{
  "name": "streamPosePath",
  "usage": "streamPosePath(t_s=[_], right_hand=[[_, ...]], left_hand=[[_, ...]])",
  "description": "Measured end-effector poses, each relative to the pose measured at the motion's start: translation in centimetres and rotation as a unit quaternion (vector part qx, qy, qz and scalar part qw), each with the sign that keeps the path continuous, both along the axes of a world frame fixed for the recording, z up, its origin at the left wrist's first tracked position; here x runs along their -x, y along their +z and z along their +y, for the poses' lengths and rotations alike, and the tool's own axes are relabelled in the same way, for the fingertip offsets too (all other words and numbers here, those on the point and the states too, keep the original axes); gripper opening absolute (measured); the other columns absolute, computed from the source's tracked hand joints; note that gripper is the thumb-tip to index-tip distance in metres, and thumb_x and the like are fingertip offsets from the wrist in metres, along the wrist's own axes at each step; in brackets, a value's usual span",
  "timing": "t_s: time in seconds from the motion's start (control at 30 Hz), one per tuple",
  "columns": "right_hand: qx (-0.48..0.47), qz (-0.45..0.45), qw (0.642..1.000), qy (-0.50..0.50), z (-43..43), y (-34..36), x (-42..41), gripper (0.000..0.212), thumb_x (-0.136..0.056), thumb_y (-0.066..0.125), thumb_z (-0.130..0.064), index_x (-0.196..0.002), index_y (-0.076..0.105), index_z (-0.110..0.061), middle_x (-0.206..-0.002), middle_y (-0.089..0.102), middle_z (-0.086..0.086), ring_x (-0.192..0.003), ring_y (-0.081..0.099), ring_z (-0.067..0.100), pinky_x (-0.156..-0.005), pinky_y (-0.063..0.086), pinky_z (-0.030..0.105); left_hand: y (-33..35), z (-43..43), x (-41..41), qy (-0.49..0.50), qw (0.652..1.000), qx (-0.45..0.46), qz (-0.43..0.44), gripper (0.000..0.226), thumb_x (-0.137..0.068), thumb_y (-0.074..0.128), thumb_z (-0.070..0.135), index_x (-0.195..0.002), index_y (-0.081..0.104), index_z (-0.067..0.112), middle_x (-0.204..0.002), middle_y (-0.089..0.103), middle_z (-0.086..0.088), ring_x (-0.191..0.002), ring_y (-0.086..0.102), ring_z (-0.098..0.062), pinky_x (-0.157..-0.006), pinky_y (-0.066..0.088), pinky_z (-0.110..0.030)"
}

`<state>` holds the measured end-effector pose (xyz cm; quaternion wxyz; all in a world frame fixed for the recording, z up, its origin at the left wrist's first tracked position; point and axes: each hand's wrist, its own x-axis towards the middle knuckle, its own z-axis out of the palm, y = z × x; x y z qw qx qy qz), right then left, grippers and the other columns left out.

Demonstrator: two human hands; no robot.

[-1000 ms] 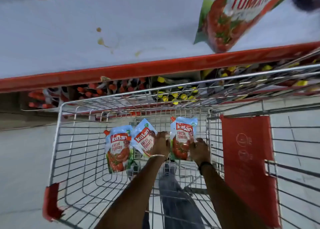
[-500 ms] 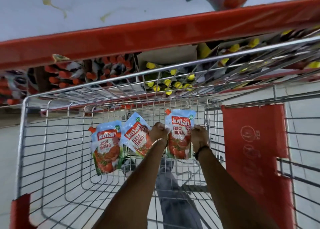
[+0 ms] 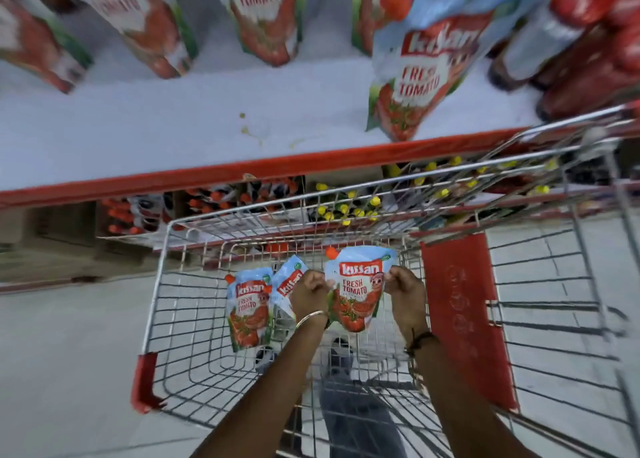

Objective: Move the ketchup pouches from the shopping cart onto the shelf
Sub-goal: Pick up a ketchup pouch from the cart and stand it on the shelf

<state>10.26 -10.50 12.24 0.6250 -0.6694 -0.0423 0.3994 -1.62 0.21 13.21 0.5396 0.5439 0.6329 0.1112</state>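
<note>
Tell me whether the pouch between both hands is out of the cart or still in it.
Still in it: the pouch, pinched by the left hand and right hand, sits below the cart rim.

Dim even light, motion-blurred, bowed edges

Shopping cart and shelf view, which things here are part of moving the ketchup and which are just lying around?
Part of the job:
- blue-and-red ketchup pouch pinched by left hand and right hand
- two more ketchup pouches in the cart
- silver wire shopping cart
- white shelf with red edge

Just there:
- yellow-capped bottles on the lower shelf
- dark red bottles at the right
</note>
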Motion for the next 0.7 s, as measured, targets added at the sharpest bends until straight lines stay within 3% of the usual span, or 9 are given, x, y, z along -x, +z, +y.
streamPosePath(t_s=[0.07, 0.13, 0.2, 0.3, 0.37, 0.47, 0.57, 0.7], right_hand=[[-0.028, -0.050, 0.998, 0.035, 0.3, 3.3, 0.4, 0.031, -0.060, 0.072, -0.061, -0.065, 0.072, -0.030, -0.070, 0.072, -0.020, -0.071, 0.063, -0.001, -0.070, 0.054, 0.019], [-0.012, -0.121, 0.992, 0.040, 1.1, 6.3, 0.6, 0.034, -0.066, 0.063, -0.067, -0.069, 0.068, -0.033, -0.071, 0.069, -0.021, -0.069, 0.059, 0.001, -0.070, 0.051, 0.027], [-0.004, -0.217, 0.975, 0.055, 2.2, 9.7, 1.0, 0.023, -0.081, 0.053, -0.054, -0.071, 0.061, -0.035, -0.071, 0.065, -0.016, -0.068, 0.054, 0.000, -0.068, 0.046, 0.031], [-0.024, -0.299, 0.951, 0.069, 3.6, 14.1, 1.1, 0.018, -0.090, 0.048, -0.025, -0.082, 0.061, -0.015, -0.080, 0.064, 0.002, -0.074, 0.058, -0.005, -0.067, 0.046, 0.013], [-0.041, -0.328, 0.941, 0.077, 4.6, 17.1, 0.8, 0.017, -0.090, 0.048, -0.022, -0.089, 0.063, -0.013, -0.087, 0.067, 0.004, -0.082, 0.061, -0.008, -0.069, 0.045, 0.005], [-0.065, -0.340, 0.935, 0.081, 6.5, 20.7, 0.2, 0.018, -0.089, 0.049, -0.029, -0.088, 0.063, -0.016, -0.086, 0.067, -0.004, -0.079, 0.061, -0.001, -0.071, 0.048, 0.016], [-0.079, -0.362, 0.928, 0.052, 9.1, 23.9, -0.1, 0.022, -0.089, 0.053, -0.027, -0.092, 0.065, -0.009, -0.090, 0.069, 0.010, -0.086, 0.064, 0.019, -0.078, 0.052, 0.034], [-0.095, -0.388, 0.917, 0.002, 13.1, 27.0, -0.2, 0.014, -0.091, 0.053, -0.010, -0.092, 0.064, -0.001, -0.086, 0.066, 0.012, -0.085, 0.062, 0.029, -0.078, 0.051, 0.042]], left_hand=[[3.7, 0.7, 0.8, -0.013, 0.999, -0.037, -0.034, 0.011, -0.075, 0.065, -0.001, -0.069, 0.058, 0.004, -0.064, 0.055, -0.003, -0.067, 0.050, -0.016, -0.053, 0.035, -0.014], [7.2, 1.6, 1.4, -0.032, 0.994, -0.085, -0.056, 0.015, -0.076, 0.064, -0.001, -0.067, 0.055, 0.007, -0.061, 0.053, -0.004, -0.057, 0.046, -0.005, -0.055, 0.035, -0.018], [10.0, 2.8, 2.0, -0.049, 0.987, -0.138, -0.070, 0.019, -0.076, 0.064, -0.001, -0.065, 0.053, 0.010, -0.059, 0.052, -0.001, -0.055, 0.043, 0.002, -0.051, 0.032, -0.016], [13.7, 4.3, 2.9, -0.045, 0.978, -0.162, -0.127, 0.027, -0.075, 0.067, 0.000, -0.058, 0.052, 0.014, -0.056, 0.050, 0.005, -0.047, 0.044, -0.007, -0.051, 0.037, -0.013], [16.2, 5.6, 3.2, -0.034, 0.972, -0.180, -0.145, 0.035, -0.075, 0.067, 0.000, -0.055, 0.052, 0.024, -0.057, 0.054, 0.007, -0.051, 0.048, -0.001, -0.052, 0.041, -0.015], [20.3, 7.9, 3.3, -0.051, 0.961, -0.225, -0.150, 0.028, -0.074, 0.069, 0.007, -0.061, 0.055, 0.027, -0.062, 0.060, 0.002, -0.062, 0.057, -0.004, -0.062, 0.047, -0.026], [23.7, 10.1, 3.1, -0.039, 0.944, -0.262, -0.195, 0.036, -0.071, 0.072, 0.006, -0.054, 0.051, 0.031, -0.058, 0.061, 0.004, -0.053, 0.055, 0.005, -0.059, 0.048, -0.028], [27.4, 12.9, 2.4, -0.020, 0.932, -0.310, -0.188, 0.033, -0.071, 0.071, 0.011, -0.053, 0.051, 0.031, -0.061, 0.061, -0.005, -0.064, 0.062, -0.020, -0.065, 0.055, -0.040]])
